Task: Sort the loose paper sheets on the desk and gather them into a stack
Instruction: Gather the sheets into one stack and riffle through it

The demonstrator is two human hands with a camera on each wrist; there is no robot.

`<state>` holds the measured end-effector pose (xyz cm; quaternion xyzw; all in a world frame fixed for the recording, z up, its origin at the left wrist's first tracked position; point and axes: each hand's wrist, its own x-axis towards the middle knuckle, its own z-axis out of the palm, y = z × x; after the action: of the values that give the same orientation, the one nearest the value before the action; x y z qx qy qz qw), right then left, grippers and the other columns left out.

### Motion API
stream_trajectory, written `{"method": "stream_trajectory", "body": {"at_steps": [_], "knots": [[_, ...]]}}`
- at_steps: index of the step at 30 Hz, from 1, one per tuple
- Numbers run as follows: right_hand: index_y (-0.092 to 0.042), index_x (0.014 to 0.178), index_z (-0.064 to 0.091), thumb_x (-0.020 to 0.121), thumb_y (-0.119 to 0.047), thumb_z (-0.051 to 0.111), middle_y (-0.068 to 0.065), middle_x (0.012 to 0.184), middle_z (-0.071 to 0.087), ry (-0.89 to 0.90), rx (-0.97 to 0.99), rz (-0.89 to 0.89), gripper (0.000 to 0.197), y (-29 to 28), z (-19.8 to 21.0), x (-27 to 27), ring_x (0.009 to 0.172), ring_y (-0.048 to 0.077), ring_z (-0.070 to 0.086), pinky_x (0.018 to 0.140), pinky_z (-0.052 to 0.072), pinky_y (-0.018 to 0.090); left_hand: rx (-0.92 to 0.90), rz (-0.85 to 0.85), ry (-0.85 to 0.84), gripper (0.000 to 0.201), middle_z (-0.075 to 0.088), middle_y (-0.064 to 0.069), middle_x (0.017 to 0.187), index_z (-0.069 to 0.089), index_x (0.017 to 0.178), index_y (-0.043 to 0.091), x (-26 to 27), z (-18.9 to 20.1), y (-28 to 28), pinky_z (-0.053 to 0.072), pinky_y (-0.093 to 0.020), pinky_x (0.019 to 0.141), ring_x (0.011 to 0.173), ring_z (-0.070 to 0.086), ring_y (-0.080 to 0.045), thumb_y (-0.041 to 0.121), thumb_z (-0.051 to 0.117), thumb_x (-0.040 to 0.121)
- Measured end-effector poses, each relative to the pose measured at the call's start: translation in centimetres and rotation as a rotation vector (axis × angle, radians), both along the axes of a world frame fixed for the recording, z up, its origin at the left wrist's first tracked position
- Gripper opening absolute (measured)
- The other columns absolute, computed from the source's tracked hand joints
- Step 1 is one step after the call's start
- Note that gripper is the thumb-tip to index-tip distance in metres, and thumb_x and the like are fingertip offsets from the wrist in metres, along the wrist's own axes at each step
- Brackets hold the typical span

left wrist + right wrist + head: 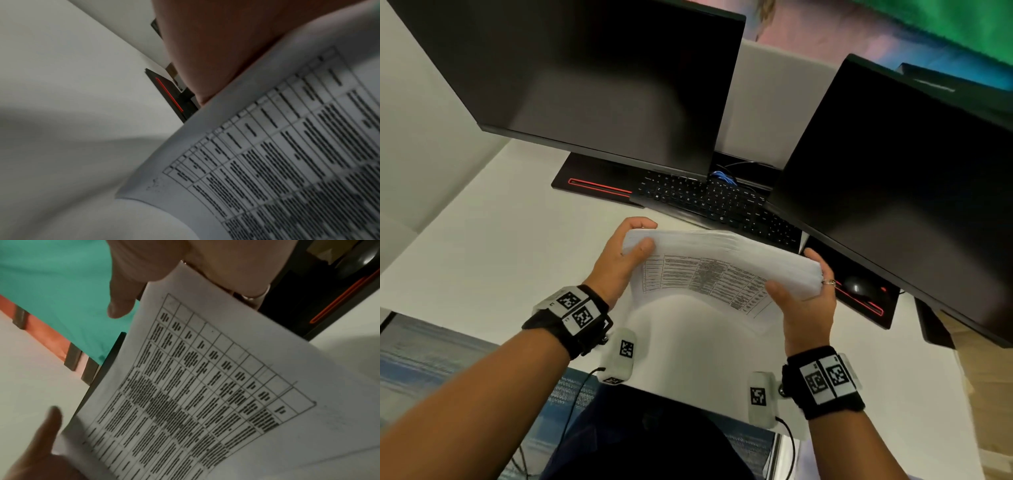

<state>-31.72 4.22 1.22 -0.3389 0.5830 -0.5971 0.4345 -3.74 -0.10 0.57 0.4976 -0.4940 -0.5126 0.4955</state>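
Note:
A thick stack of white paper sheets (717, 270) is held over the white desk (482, 260), bowed upward in the middle. Its front sheet carries a printed table facing me. My left hand (631, 246) grips the stack's left end, thumb in front and fingers behind. My right hand (801, 294), with a ring on one finger, grips the right end the same way. The left wrist view shows the printed sheet (287, 154) under the palm (205, 48). In the right wrist view the same sheet (205, 378) runs from my right hand's fingers (236, 264) to my left hand (37, 451). I cannot tell whether the stack's lower edge touches the desk.
Two dark monitors (602, 85) (914, 192) stand at the back of the desk. A black keyboard (715, 202) lies just behind the stack. A mouse (859, 286) sits on a black pad with red trim to the right. The desk's near edge (688, 397) runs below my wrists.

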Motion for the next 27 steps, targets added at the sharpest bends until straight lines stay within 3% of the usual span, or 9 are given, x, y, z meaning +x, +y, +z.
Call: {"method": "stream_trajectory", "body": {"at_steps": [4,6,9,11,14,17,20,24,27], "knots": [[-0.028,0.112,0.066,0.078,-0.037,0.068,0.008,0.112,0.061,-0.047,-0.027,-0.148,0.035,-0.4,0.4,0.5,0.095,0.017,0.06,0.07,0.052,0.019,-0.02,0.201,0.017,0.032,0.063,0.008,0.094,0.065,0.097,0.019,-0.7,0.4,-0.3,0.043,-0.024,0.077,0.084,0.056,-0.006,0.045,0.054,0.081],[-0.024,0.106,0.07,0.091,-0.028,0.062,0.009,0.113,0.063,-0.028,-0.025,-0.209,0.018,-0.8,0.4,0.7,0.096,0.013,0.058,0.075,0.05,0.017,-0.054,0.287,-0.046,0.026,0.064,0.007,0.093,0.066,0.096,0.014,-1.2,0.5,-0.4,0.042,-0.021,0.079,0.087,0.056,-0.005,0.032,0.05,0.085],[-0.027,0.097,0.073,0.095,-0.014,0.055,0.0,0.106,0.062,-0.033,-0.016,-0.255,0.022,-1.1,0.5,0.8,0.1,0.014,0.054,0.087,0.046,0.028,-0.09,0.357,-0.041,0.022,0.063,0.005,0.09,0.065,0.094,0.014,-1.7,0.5,-0.3,0.043,-0.02,0.079,0.085,0.057,-0.006,0.019,0.045,0.087],[-0.026,0.101,0.071,0.097,-0.011,0.051,-0.004,0.106,0.059,-0.068,-0.011,-0.248,0.026,-1.1,0.4,0.7,0.098,0.009,0.053,0.083,0.043,0.023,-0.08,0.38,-0.042,0.02,0.063,0.005,0.091,0.064,0.095,0.019,-1.7,0.6,-0.2,0.044,-0.022,0.08,0.086,0.056,-0.008,0.02,0.045,0.089],[-0.013,0.126,0.061,0.1,-0.01,0.045,-0.011,0.1,0.055,-0.083,-0.024,-0.191,0.03,-0.7,0.1,0.3,0.086,-0.014,0.055,0.072,0.042,0.004,-0.054,0.34,-0.035,0.026,0.064,0.004,0.097,0.06,0.109,0.02,-1.5,0.9,0.0,0.046,-0.028,0.084,0.09,0.059,-0.008,0.03,0.046,0.089],[-0.018,0.131,0.052,0.075,-0.029,0.061,-0.005,0.102,0.054,-0.028,-0.036,-0.076,0.058,-0.2,0.2,0.4,0.085,0.001,0.058,0.064,0.051,0.01,-0.012,0.15,-0.057,0.06,0.06,0.003,0.099,0.041,0.127,0.026,-0.9,1.0,0.7,0.053,-0.018,0.074,0.079,0.063,0.007,0.043,0.063,0.074],[-0.023,0.132,0.046,0.056,-0.032,0.078,-0.001,0.116,0.054,-0.05,-0.062,0.057,0.083,0.2,-0.6,-0.1,0.104,0.015,0.059,0.072,0.057,0.02,0.054,0.021,-0.094,0.085,0.058,-0.002,0.1,0.035,0.123,0.029,0.1,0.3,0.9,0.058,-0.022,0.067,0.076,0.068,0.0,0.02,0.093,0.062],[-0.011,0.144,0.038,0.037,-0.053,0.095,0.008,0.124,0.058,-0.098,-0.058,0.101,0.128,0.4,-1.0,-0.3,0.113,0.022,0.063,0.082,0.058,0.026,0.045,0.023,-0.219,0.059,0.06,0.005,0.096,0.056,0.104,0.018,0.7,-0.5,0.1,0.055,-0.023,0.068,0.08,0.062,0.0,0.012,0.093,0.059],[-0.014,0.151,0.03,0.041,-0.049,0.095,0.005,0.135,0.054,-0.093,-0.054,0.074,0.132,0.4,-1.0,-0.3,0.123,0.021,0.056,0.097,0.054,0.033,0.057,0.006,-0.267,0.051,0.065,0.003,0.093,0.062,0.099,0.018,0.9,-0.8,-0.4,0.055,-0.023,0.07,0.081,0.063,-0.005,0.012,0.094,0.059]]}}
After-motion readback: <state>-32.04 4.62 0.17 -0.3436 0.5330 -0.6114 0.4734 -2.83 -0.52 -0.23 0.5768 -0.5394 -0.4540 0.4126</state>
